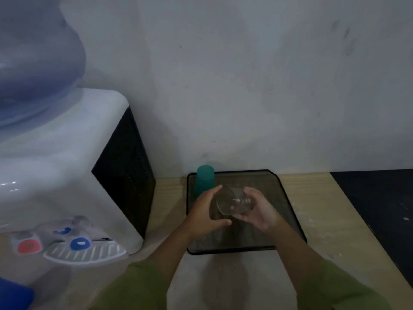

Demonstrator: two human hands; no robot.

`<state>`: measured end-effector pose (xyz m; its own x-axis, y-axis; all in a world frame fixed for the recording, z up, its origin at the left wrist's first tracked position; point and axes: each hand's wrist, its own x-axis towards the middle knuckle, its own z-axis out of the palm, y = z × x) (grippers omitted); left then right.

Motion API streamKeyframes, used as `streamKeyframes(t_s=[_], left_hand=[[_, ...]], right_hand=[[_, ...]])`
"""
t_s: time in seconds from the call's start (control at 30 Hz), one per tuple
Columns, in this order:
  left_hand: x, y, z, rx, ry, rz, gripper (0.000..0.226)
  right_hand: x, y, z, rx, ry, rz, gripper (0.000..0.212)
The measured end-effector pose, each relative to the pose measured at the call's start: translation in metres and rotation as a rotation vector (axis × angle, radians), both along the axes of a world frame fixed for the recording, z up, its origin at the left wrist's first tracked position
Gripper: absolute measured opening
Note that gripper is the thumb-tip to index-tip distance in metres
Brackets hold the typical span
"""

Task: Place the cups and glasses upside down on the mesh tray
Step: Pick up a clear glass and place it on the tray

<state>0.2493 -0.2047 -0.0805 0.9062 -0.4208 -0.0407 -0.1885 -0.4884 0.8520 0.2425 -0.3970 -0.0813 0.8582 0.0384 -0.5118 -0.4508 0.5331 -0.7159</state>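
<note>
Fingers [218,189] of the left hand [205,212], by the inverted cup [204,182], curl round a sideways glass [232,201]; the right hand [261,210] grips its base, over the tray [290,211]. Flip half done, I judge: next turn it mouth-down, then lower it beside the cup

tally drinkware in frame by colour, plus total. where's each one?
Teal cup: 1, standing in the far left corner of the mesh tray.
Clear glass: 1, tipped on its side over the tray, held between the left hand and the right hand.
Total: 2
</note>
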Motion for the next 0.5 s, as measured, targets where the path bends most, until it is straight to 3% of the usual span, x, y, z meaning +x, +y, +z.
streamKeyframes(t_s=[0.07, 0.13, 0.23, 0.37, 0.5], left_hand=[[0.001, 0.004, -0.008, 0.108, -0.090, 0.073, 0.082], [0.003, 0.011, -0.017, 0.244, -0.163, 0.178, 0.071], [0.008, 0.018, -0.030, 0.487, -0.063, 0.250, 0.083], [0.010, 0.026, -0.047, 0.713, 0.038, 0.196, 0.096], [0.009, 0.027, -0.053, 0.778, 0.018, 0.197, 0.097]], right_hand=[[0.013, -0.007, -0.001, -0.209, 0.019, -0.027, 0.030], [0.026, -0.010, -0.002, -0.562, 0.023, -0.005, 0.040], [0.047, -0.012, -0.007, -1.012, -0.065, 0.105, 0.062], [0.062, -0.007, -0.010, -1.189, -0.251, 0.191, 0.073], [0.069, -0.004, -0.012, -1.261, -0.344, 0.262, 0.076]])
